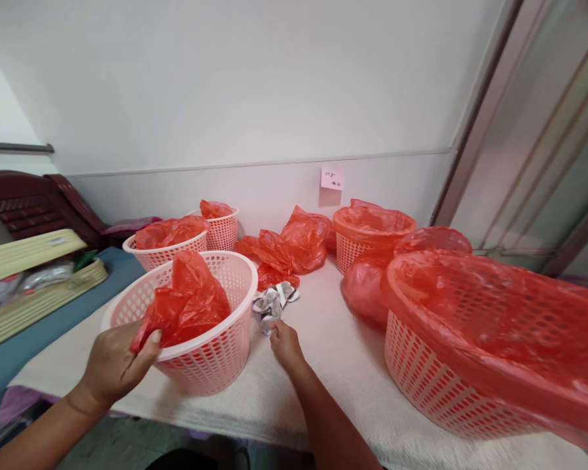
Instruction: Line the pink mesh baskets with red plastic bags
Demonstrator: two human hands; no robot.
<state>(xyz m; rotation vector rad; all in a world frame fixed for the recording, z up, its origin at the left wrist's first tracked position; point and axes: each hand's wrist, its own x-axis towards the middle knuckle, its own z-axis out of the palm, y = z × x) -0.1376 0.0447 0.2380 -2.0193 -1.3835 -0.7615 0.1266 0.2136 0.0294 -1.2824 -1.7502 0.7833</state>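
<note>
On the white wall (255,85) a small pink paper note (332,178) bears two short lines of dark handwriting, too small for me to read with certainty. Over on the left, a pale yellow plastic box (34,307) stands open on a blue covering (122,262); its lid carries a little white label (57,241), which I can't read either.

The person's left hand (120,362) is closed around a gathered edge of a crumpled, see-through red plastic bag (196,297), most of which sits inside a pale pink, round plastic basket (218,362) full of holes. The right hand (285,347), its fingers drawn in narrow, touches the near edge of a small grey, white and dark-brown cloth bundle (273,301); I cannot tell whether it grips it. That bundle lies on the off-white textured table cover (333,385), just right of the pale pink basket.

Close behind the bundle, a heap of crumpled red bags (304,241) crowds the way back to the wall. Two more pale baskets (174,248) holding red plastic stand behind the pale pink basket. To the right, a bulging red bag (365,294) rests between a red-lined round basket (347,253) at the back and a large red-lined pink basket (436,375), which takes up the near right side. A dark red wooden seat back (22,202) shows at far left.
</note>
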